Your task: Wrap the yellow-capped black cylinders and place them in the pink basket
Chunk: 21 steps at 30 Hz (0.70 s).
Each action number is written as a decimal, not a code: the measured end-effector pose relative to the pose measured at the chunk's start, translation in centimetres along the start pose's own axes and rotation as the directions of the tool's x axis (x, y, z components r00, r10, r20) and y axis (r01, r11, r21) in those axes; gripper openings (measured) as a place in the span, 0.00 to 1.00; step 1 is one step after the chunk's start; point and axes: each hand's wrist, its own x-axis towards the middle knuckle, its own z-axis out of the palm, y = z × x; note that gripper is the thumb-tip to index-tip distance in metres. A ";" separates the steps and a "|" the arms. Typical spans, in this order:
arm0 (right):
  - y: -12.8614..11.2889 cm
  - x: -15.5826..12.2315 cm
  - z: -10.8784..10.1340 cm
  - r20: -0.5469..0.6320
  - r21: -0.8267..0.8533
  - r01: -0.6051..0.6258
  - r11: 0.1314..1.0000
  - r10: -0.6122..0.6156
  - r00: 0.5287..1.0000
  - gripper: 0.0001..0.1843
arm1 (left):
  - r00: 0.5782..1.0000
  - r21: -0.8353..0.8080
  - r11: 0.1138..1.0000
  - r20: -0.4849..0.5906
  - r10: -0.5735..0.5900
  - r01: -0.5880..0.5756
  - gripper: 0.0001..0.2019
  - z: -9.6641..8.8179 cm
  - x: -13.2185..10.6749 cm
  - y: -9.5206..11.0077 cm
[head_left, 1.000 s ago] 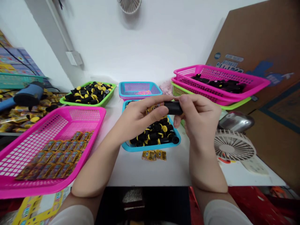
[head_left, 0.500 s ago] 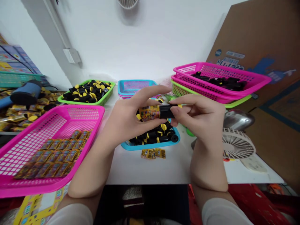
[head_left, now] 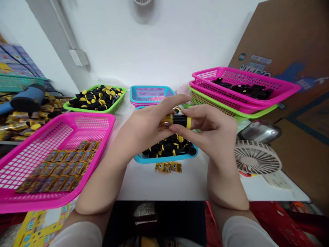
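Note:
Both my hands meet over the near blue basket (head_left: 167, 159), which is full of black and yellow tubes. My left hand (head_left: 149, 125) is closed on the printed yellow sleeve end of a black tube with a yellow band (head_left: 181, 120). My right hand (head_left: 210, 132) pinches the black end of that same tube between thumb and fingers. A few flat printed sleeves (head_left: 168, 167) lie on the white table just in front of the basket.
A big pink basket (head_left: 17, 202) at the left holds rows of sleeved tubes. Behind are a green basket of tubes (head_left: 95, 99), a second blue basket (head_left: 150, 94), and stacked pink and green baskets (head_left: 241, 92) at the right. A small white fan (head_left: 257, 161) lies by my right wrist.
The tube has turned in my fingers, so its yellow band now shows by my right hand. The left hand has closed further over the printed sleeve.

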 end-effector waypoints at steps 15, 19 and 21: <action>0.7 0.5 -0.5 0.094 0.133 0.023 0.991 -0.036 0.995 0.24 | 0.984 -0.442 0.897 -0.158 -0.078 0.000 0.50 2.2 0.5 -0.7; 0.9 0.5 -0.6 0.113 0.138 0.089 0.986 -0.105 0.988 0.24 | 0.978 -0.459 0.870 -0.014 -0.210 0.181 0.48 1.6 0.5 0.0; 1.0 0.8 -1.1 0.171 0.157 0.176 0.972 -0.202 0.964 0.21 | 0.972 -0.488 0.844 0.036 -0.232 0.220 0.47 1.1 0.5 0.2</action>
